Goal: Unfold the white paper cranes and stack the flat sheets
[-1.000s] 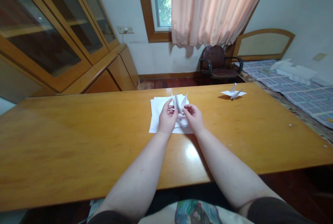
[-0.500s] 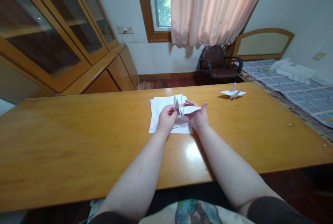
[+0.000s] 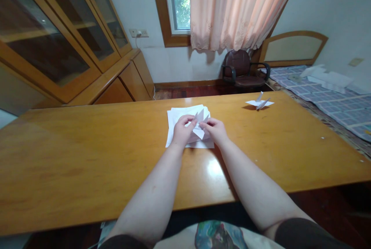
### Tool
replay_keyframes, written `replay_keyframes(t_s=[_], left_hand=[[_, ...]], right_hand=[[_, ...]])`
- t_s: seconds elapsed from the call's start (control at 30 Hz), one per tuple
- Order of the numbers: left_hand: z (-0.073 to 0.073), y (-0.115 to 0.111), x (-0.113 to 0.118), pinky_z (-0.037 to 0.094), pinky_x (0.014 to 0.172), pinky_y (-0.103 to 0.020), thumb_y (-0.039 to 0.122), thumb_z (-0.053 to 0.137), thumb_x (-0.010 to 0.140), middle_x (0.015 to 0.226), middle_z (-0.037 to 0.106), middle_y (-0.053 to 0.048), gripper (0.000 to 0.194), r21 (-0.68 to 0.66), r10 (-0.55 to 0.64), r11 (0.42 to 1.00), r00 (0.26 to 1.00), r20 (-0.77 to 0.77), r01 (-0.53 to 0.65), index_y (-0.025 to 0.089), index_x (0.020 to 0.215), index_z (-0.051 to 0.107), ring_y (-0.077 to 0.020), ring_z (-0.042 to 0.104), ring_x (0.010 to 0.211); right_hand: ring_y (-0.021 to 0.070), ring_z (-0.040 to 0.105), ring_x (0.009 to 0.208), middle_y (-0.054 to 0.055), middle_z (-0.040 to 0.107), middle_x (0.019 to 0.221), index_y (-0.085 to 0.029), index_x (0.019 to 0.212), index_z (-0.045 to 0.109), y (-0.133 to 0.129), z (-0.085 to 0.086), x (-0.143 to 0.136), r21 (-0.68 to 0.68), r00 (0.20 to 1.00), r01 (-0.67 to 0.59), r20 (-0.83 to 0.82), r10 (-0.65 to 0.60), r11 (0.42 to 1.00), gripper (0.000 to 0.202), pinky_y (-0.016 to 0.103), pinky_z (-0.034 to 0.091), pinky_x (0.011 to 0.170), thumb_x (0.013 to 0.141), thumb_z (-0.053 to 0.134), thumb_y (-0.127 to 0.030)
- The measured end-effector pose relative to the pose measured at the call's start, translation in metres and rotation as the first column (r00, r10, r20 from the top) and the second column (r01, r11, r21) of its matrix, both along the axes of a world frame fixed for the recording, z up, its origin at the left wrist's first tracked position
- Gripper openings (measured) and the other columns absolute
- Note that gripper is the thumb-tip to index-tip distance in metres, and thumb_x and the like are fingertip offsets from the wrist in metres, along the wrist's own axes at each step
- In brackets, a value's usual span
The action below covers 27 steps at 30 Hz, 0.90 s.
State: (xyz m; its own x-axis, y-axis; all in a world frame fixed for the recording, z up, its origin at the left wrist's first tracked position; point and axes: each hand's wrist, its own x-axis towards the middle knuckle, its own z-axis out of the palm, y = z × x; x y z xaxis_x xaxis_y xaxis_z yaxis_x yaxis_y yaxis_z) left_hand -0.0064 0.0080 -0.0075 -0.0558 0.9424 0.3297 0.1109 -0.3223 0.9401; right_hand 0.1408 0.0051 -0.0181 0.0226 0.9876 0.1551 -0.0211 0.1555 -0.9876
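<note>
A glass-fronted cabinet stands at the left, beyond the worktop, and further right a loose pile of white sheets lies on the wood. Over the pile, the left hand has its fingers and thumb nearly closed on the left edge of a folded paper, which sits between the two hands with points rising at the top and one flap tipping down toward the person. The right hand pinches the other side, thumb and fingers brought together near the middle; the exact contact of the hidden fingers I cannot tell. To shape it well, I would let the left fingers act as a steady clamp while the right ones do the fine work, gripping close to the crease rather than out on a thin tip, since paper like this probably bends or tears easily. Even, light pressure on both sides should keep the points from skewing. Right of the hands, well apart, a paper bird rests near the far edge with its wings spread, a handy model for comparing angles and folds
</note>
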Motion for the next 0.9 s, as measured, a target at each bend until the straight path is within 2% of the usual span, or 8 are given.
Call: replay_keyframes(t_s=[0.13,0.27,0.37,0.47,0.57,0.63,0.77,0.9], left_hand=[[0.0,0.0,0.002,0.043,0.067,-0.024,0.034,0.064,0.073,0.076,0.06,-0.001,0.018,-0.101,0.157,0.984,0.981,0.113,-0.146,0.018,0.079,0.062,-0.012,0.055,0.069],[-0.005,0.004,0.004,0.044,0.059,-0.022,0.039,0.065,0.073,0.072,0.059,0.001,0.024,-0.211,0.188,0.97,0.924,0.334,-0.121,0.018,0.08,0.057,-0.0099,0.055,0.061],[-0.008,0.008,0.006,0.048,0.065,-0.024,0.042,0.066,0.072,0.076,0.06,0.001,0.029,-0.17,0.15,0.983,0.865,0.479,-0.077,0.018,0.082,0.053,-0.0102,0.059,0.065],[-0.009,0.009,0.007,0.049,0.077,-0.03,0.044,0.066,0.073,0.087,0.062,-0.001,0.032,-0.093,0.064,0.996,0.809,0.584,-0.012,0.019,0.085,0.05,-0.0115,0.062,0.076],[-0.007,0.008,0.008,0.049,0.079,-0.03,0.045,0.064,0.075,0.092,0.062,-0.001,0.031,-0.075,0.013,0.996,0.797,0.604,0.041,0.02,0.088,0.05,-0.0117,0.062,0.078],[-0.006,0.006,0.008,0.049,0.074,-0.028,0.044,0.062,0.076,0.086,0.062,-0.001,0.029,-0.1,0.017,0.994,0.81,0.586,0.051,0.02,0.088,0.051,-0.0108,0.06,0.074],[-0.001,0.001,0.007,0.047,0.066,-0.025,0.04,0.064,0.074,0.075,0.059,0.001,0.027,-0.151,0.024,0.987,0.876,0.482,0.056,0.019,0.088,0.055,-0.0106,0.057,0.066],[0.004,-0.003,0.008,0.046,0.067,-0.026,0.036,0.067,0.07,0.079,0.06,0.0,0.024,-0.111,-0.036,0.991,0.944,0.327,0.076,0.019,0.085,0.057,-0.0121,0.057,0.07]], right_hand=[[0.0106,0.045,0.05,-0.003,0.053,0.051,-0.018,0.058,0.062,0.0,0.004,0.002,0.05,0.991,0.127,-0.04,-0.125,0.991,0.025,0.024,0.035,0.05,0.067,0.069,-0.041],[0.0132,0.054,0.06,-0.001,0.06,0.06,-0.018,0.064,0.062,0.005,0.003,0.005,-0.023,0.948,0.209,-0.24,-0.209,0.978,0.021,0.027,0.044,0.059,0.066,0.071,-0.038],[0.0135,0.058,0.064,-0.001,0.062,0.066,-0.019,0.068,0.06,0.011,-0.001,0.007,-0.138,0.849,0.178,-0.48,-0.223,0.974,0.018,0.028,0.049,0.063,0.066,0.07,-0.034],[0.0129,0.059,0.066,-0.001,0.064,0.07,-0.02,0.07,0.06,0.014,-0.005,0.007,-0.253,0.788,0.109,-0.567,-0.238,0.961,0.016,0.027,0.051,0.062,0.062,0.073,-0.026],[0.0137,0.06,0.066,0.001,0.066,0.075,-0.02,0.08,0.063,0.013,-0.008,0.004,-0.319,0.839,0.013,-0.512,-0.184,0.948,0.028,0.028,0.05,0.064,0.055,0.077,-0.022],[0.0153,0.061,0.071,0.002,0.066,0.079,-0.019,0.085,0.064,0.011,-0.008,0.002,-0.283,0.911,0.002,-0.395,-0.118,0.959,0.034,0.03,0.05,0.068,0.055,0.078,-0.024],[0.0218,0.058,0.094,0.003,0.067,0.092,-0.022,0.085,0.069,0.004,-0.003,0.001,-0.022,0.997,0.077,-0.005,-0.077,0.997,0.032,0.037,0.044,0.087,0.055,0.078,-0.027],[0.0222,0.057,0.099,0.002,0.067,0.099,-0.026,0.091,0.069,0.0,0.002,0.002,0.169,0.997,0.063,0.032,-0.07,0.984,0.022,0.039,0.039,0.094,0.071,0.067,-0.035]])
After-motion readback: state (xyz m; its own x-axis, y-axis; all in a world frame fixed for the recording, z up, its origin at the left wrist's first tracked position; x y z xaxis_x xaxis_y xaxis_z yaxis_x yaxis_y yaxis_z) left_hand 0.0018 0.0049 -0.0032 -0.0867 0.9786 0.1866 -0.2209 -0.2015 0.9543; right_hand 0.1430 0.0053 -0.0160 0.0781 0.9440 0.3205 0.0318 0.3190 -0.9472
